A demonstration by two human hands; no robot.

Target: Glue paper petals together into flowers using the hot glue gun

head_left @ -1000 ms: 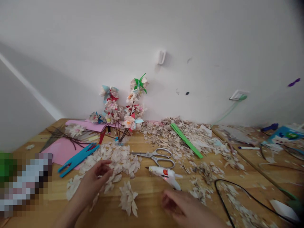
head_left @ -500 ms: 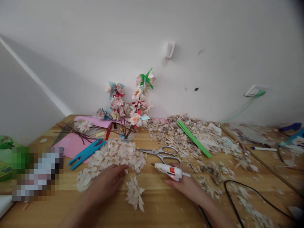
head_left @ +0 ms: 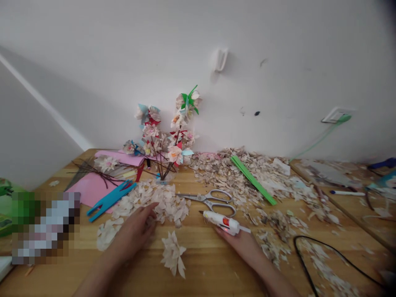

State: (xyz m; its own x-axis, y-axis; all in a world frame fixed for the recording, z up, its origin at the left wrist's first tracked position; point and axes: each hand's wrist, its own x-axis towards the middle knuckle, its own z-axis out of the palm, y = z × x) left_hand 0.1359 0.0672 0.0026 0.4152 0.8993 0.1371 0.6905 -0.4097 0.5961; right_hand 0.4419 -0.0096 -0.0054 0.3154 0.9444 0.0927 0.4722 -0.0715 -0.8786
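My left hand [head_left: 136, 229] lies on the near edge of a heap of pale paper petals [head_left: 154, 202], fingers curled down among them, whether it grips any is hidden. My right hand [head_left: 239, 241] reaches under a white hot glue gun [head_left: 222, 222] with a lit red switch, fingers wrapped around its grip. A small assembled paper flower [head_left: 173, 253] lies on the wooden table [head_left: 210, 272] between my hands. Steel scissors [head_left: 208, 199] rest just beyond the glue gun.
A bunch of paper flowers on sticks [head_left: 167, 136] stands by the wall. Pink paper [head_left: 93, 187], blue strips [head_left: 109, 200] and dark twigs lie left. A green strip [head_left: 252, 179] crosses scattered paper scraps. A black cord [head_left: 324, 255] runs at right.
My right hand moved forward from the near table edge to the glue gun and closed on its grip. My left hand shifted slightly within the petal heap.
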